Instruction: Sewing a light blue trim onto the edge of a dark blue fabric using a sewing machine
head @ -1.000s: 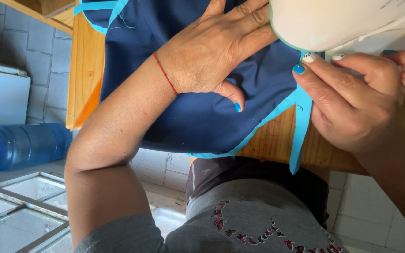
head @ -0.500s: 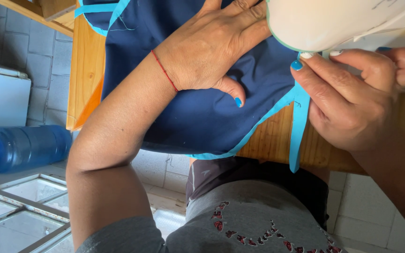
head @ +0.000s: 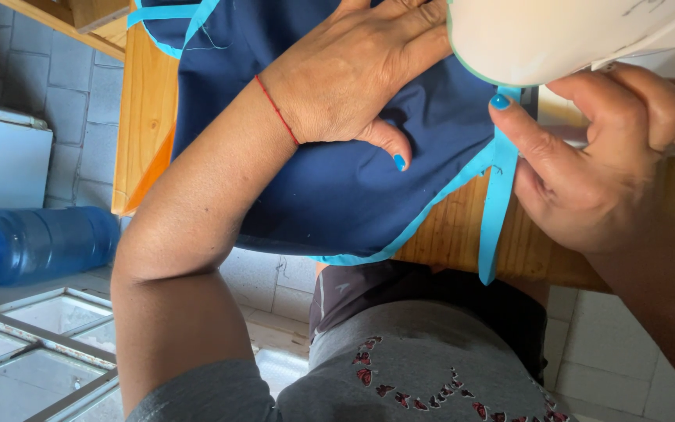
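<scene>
navy cloth (head: 337, 195): matt woven | table (head: 138, 117): smooth wood | water bottle (head: 41, 244): glossy blue plastic

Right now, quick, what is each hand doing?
Left hand: open, pressed flat on the dark navy blue fabric.
Right hand: fingers curled, forefinger on the light turquoise binding strip; whether it pinches the strip cannot be told.

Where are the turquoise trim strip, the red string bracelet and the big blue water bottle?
turquoise trim strip (head: 498, 211): head view, on the loose hanging length.
red string bracelet (head: 276, 109): head view, mid-strand across the wrist.
big blue water bottle (head: 41, 244): head view, middle of its body.
</scene>
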